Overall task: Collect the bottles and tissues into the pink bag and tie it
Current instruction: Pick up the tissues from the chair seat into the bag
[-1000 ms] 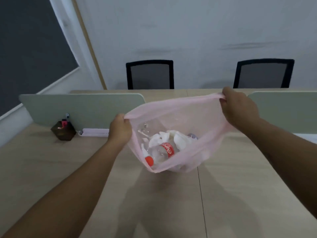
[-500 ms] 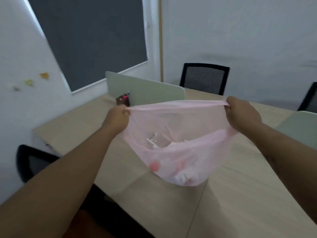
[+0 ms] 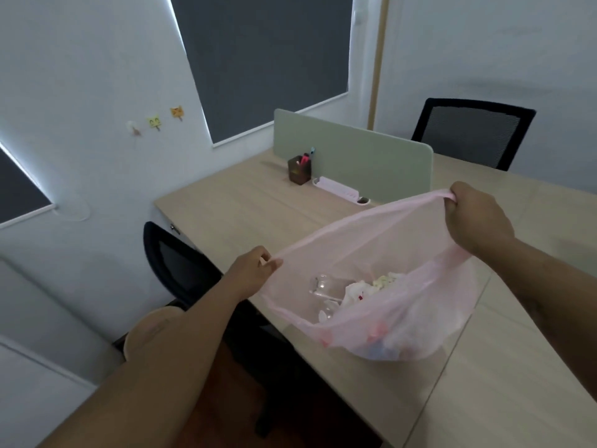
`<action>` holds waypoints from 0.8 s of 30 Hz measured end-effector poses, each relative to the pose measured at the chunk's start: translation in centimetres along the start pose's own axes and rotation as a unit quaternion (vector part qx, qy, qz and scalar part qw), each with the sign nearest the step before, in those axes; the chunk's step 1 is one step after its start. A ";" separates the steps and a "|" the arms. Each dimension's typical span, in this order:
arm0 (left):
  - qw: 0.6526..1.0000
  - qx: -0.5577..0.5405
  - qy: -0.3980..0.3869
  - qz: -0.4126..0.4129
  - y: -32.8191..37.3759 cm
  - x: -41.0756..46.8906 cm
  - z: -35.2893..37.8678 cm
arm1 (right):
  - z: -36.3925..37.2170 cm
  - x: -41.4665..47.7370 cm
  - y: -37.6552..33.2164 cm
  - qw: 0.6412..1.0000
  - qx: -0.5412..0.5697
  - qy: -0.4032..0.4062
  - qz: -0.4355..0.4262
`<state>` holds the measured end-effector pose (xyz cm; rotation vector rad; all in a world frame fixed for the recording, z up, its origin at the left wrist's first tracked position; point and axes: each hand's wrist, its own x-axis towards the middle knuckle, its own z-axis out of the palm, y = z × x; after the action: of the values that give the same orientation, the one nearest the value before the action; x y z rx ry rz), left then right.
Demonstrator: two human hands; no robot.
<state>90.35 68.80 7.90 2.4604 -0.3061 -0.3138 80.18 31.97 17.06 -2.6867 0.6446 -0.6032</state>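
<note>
A thin pink bag (image 3: 400, 253) hangs stretched between my two hands above the wooden table (image 3: 245, 215). My left hand (image 3: 255, 274) pinches the bag's near-left rim, lower down. Higher at the right, my right hand (image 3: 475, 218) grips the far rim in a fist. Through the open mouth I see a clear plastic bottle (image 3: 323, 286) and crumpled white tissues (image 3: 371, 286). Red caps and more bottles show faintly through the bag's sagging bottom, which hangs just above the tabletop.
A green divider panel (image 3: 355, 156) crosses the table, with a brown pen holder (image 3: 299, 169) and a white tray (image 3: 339, 190) in front of it. One black chair (image 3: 181, 266) stands at the table's left edge, another (image 3: 471, 134) behind it. Windows with dark blinds fill the left wall.
My view has swung left, so the window wall and the left chair now show. Both hands keep hold of the bag; my left hand has dropped lower than my right, tilting the rim.
</note>
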 end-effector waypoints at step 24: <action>0.885 0.375 -0.117 0.249 -12.9 -6.5 -5.3 | 3.4 0.4 -7.1 0.999 -0.033 0.028 0.022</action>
<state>87.57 83.70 4.97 2.9382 -1.3583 -0.3001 84.66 38.49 17.01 -2.7179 0.7481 -0.6576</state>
